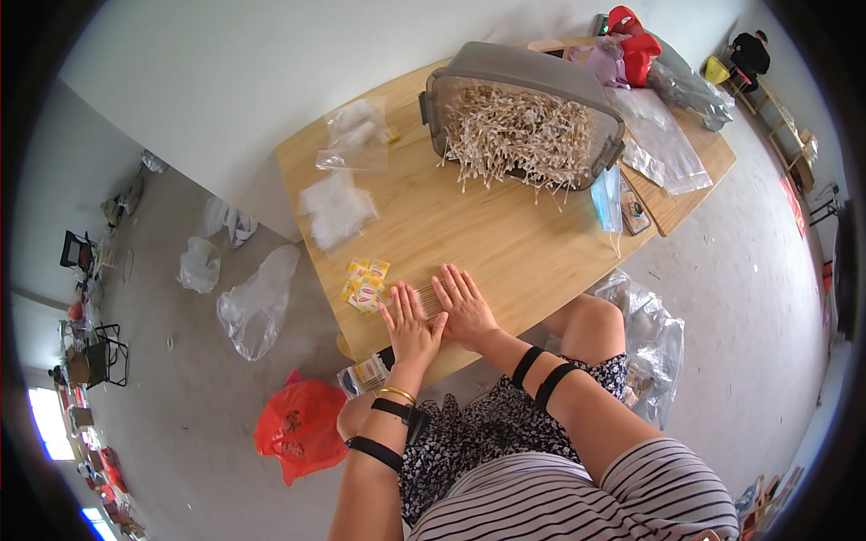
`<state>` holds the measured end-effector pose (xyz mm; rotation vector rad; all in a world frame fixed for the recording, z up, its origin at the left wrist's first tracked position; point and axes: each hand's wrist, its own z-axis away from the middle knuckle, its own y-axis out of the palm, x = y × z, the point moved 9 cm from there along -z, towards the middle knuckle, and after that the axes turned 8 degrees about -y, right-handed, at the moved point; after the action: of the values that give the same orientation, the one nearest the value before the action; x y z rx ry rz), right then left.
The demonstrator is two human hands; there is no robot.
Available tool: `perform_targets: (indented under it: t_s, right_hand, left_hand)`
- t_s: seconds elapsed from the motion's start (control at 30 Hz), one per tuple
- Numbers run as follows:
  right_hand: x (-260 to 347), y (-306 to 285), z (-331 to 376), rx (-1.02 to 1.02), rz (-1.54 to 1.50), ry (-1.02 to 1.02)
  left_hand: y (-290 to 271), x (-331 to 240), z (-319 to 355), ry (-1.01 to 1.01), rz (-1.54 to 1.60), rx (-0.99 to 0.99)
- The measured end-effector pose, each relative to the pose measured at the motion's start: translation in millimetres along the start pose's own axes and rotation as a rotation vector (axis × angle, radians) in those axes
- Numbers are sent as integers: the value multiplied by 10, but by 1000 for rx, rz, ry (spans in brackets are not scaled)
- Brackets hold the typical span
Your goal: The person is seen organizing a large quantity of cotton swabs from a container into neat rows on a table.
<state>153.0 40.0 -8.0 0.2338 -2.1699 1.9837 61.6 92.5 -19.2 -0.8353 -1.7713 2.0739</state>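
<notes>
Both hands lie palm down near the edge of the table (pixel 478 239). The left hand (pixel 415 334) is flattened, fingers extended and slightly parted, its thumb angled toward the other hand. The right hand (pixel 465 314) is likewise flat, fingers straight and close together. Neither hand is closed in a grip. Between them, a row of thin cotton swabs (pixel 431 301) lies on the tabletop, bordered by the fingers on both sides; contact under the palms is hidden. Yellow and white packets (pixel 365 286) sit in a loose pile just beside the left fingertips. Farther up the table on that side is a stack of clear sleeves (pixel 340 211). A grey bin (pixel 532 68) rests on its side beyond the hands, its opening toward them, filled with loose swabs (pixel 519 135). A blue face mask (pixel 607 200) hangs beside the bin's right corner.
</notes>
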Motion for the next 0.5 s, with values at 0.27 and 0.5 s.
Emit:
perform_targets:
  t_s: [0.27, 0.5]
  right_hand:
    - [-24, -1, -3, -13, 3, 2]
    - [-14, -64, 15, -40, -15, 6]
  left_hand:
    - [-137, -166, -17, 163, 48, -17]
    - [-193, -182, -357, 135, 7, 1]
